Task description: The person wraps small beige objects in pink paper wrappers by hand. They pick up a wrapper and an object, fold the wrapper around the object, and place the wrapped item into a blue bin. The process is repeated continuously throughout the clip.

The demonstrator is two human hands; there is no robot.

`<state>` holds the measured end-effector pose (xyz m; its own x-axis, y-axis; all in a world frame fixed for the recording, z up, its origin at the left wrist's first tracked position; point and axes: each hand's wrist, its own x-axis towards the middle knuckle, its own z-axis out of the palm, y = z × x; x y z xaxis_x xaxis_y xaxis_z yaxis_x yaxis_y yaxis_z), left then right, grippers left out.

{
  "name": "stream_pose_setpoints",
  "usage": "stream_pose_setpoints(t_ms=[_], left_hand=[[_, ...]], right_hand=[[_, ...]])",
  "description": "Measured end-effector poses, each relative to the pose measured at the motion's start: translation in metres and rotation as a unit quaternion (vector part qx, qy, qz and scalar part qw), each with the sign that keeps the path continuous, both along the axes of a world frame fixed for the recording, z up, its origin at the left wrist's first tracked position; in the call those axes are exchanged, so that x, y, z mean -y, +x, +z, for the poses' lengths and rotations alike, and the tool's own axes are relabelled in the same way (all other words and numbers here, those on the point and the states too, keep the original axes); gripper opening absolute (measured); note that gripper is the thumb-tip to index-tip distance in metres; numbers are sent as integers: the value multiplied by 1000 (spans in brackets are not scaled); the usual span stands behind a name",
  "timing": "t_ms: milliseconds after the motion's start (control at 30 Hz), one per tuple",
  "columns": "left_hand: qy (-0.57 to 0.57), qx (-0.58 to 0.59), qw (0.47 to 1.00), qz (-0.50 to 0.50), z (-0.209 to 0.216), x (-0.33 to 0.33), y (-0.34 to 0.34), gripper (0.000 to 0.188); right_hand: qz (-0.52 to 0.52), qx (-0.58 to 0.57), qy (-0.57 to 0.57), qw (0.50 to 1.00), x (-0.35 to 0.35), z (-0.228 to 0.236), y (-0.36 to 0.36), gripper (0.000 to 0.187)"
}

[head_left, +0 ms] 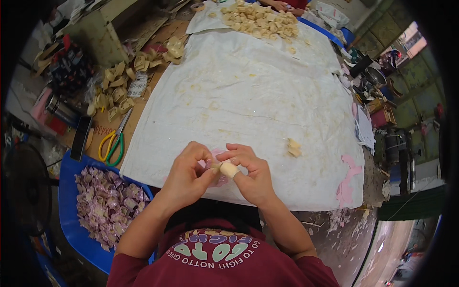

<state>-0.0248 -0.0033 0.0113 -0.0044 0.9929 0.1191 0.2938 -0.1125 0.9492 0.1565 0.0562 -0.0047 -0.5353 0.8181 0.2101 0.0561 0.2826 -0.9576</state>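
Over the near edge of the white-covered table, my left hand and my right hand meet with their fingertips pinched together. Between them is a small pale yellowish piece, mostly hidden by the fingers. Thin pink sheet material shows around and under the fingertips; whether it is wrapped round the piece, I cannot tell. A cream-coloured cover, like tape or a finger cot, surrounds my right thumb tip. To the right, a small beige moulded piece lies on the white sheet.
A blue tub full of purple-wrapped pieces stands at left. Beside it lie scissors with yellow and green handles and a dark phone. Beige pieces are heaped at the far end, near another person's hands. Pink scraps lie right.
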Motion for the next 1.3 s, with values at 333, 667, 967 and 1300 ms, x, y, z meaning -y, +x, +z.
stream_pose_setpoints(t_ms=[333, 667, 967, 1300], left_hand=[[-170, 619, 766, 36, -8, -10, 28, 55], [-139, 537, 826, 100, 27, -6, 45, 51], [-112, 401, 904, 97, 11, -9, 40, 52], [-90, 486, 868, -53, 20, -2, 32, 77]], right_hand=[[-131, 38, 355, 925, 6, 11, -3, 19], [65, -219, -237, 944, 15, 9, -22, 44], [-1, -144, -203, 969, 13, 12, -29, 38], [64, -99, 44, 992, -1, 4, -11, 45]])
